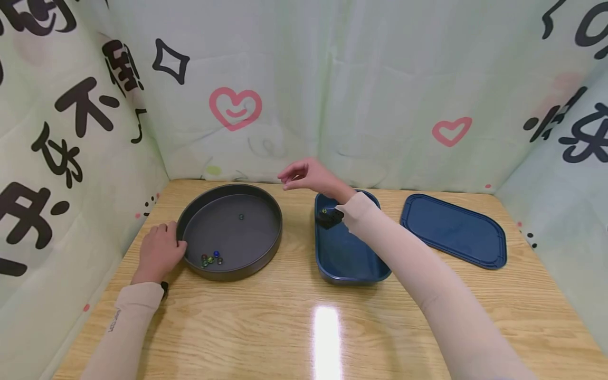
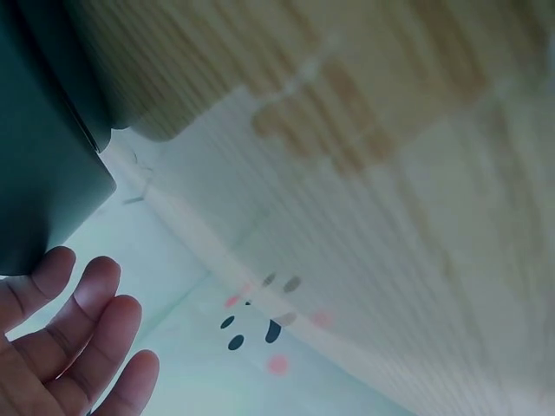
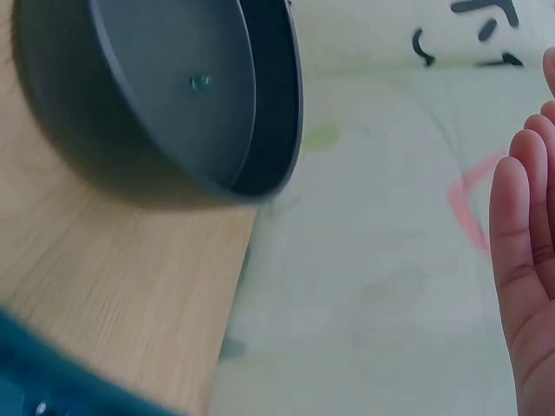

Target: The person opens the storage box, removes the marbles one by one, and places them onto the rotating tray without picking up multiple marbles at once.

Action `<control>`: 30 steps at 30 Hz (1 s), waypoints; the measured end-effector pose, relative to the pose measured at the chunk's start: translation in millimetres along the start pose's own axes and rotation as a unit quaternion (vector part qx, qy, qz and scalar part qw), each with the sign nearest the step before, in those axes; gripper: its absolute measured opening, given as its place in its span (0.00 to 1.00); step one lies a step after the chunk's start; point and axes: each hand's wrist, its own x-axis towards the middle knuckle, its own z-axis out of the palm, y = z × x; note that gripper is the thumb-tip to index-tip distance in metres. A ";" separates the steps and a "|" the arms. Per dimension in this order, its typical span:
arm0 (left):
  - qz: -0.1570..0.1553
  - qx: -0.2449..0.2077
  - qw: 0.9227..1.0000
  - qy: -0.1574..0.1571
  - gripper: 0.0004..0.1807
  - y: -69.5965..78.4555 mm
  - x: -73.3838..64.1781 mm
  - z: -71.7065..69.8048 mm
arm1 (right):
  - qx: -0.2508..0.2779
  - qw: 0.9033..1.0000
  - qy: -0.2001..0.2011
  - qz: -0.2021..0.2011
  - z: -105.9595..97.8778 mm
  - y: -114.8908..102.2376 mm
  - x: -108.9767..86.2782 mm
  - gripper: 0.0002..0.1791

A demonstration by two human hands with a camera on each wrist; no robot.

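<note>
My left hand (image 1: pixel 159 250) grips the left rim of a round dark grey pan (image 1: pixel 256 232). In the left wrist view, its index fingertip meets the pan's outer wall (image 2: pixel 52 173) and the other fingers bend loosely; the thumb is hidden there. Several small glass marbles (image 1: pixel 211 259) lie together at the pan's near left, and a lone greenish marble (image 1: pixel 241 216) sits farther back. My right hand (image 1: pixel 313 177) hovers right of the pan, fingers gently bent, thumb below them. Nothing shows in it. In the right wrist view its fingers (image 3: pixel 512 225) look fairly straight.
Under my right forearm stands a deep blue rectangular box (image 1: pixel 347 258), partly covered by the sleeve; a small marble (image 3: pixel 41 407) shows in it. A flat blue lid (image 1: pixel 456 232) lies to its right. Printed cloth (image 1: pixel 380 95) hangs behind the wooden table (image 1: pixel 237 327).
</note>
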 end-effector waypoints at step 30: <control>-0.001 0.001 1.000 0.002 0.23 2.0 -1.8 -1.1 | 0.040 0.990 0.103 0.084 -36.7 93.5 -55.6 0.17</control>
